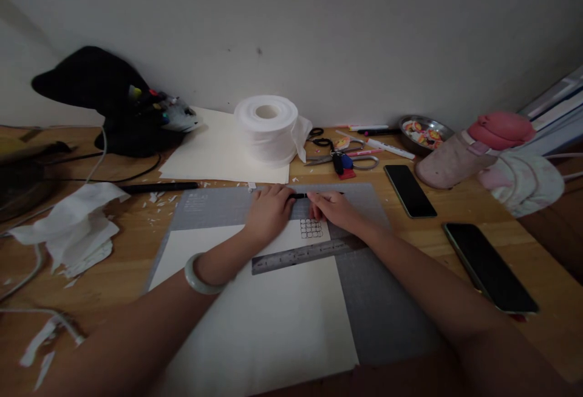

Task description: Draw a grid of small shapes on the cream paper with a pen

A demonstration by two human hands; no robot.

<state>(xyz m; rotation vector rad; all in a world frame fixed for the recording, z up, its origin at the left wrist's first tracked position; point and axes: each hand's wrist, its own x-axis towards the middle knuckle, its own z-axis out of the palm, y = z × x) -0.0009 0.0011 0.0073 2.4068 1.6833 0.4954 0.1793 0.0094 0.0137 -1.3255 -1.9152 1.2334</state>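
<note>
A slim black pen (300,195) lies crosswise between my two hands, above the far part of the white paper sheet (273,318). My right hand (336,210) is closed round it, and a dark end shows beyond the fingers. My left hand (269,213), back up with curled fingers, grips the pen's other end, which its fingers hide. Just below the hands, a small grid of rounded squares (311,228) is drawn in black on the paper. A metal ruler (298,255) lies slightly slanted across the sheet, under the grid. The sheet rests on a grey cutting mat (382,300).
Behind the mat stands a white tissue roll (266,133) on paper sheets (204,154). Scissors (364,162), markers (389,148) and a metal bowl (428,133) lie right of it. Two phones (410,190) and a pink bottle (460,157) are at right; crumpled tissue (77,224) at left.
</note>
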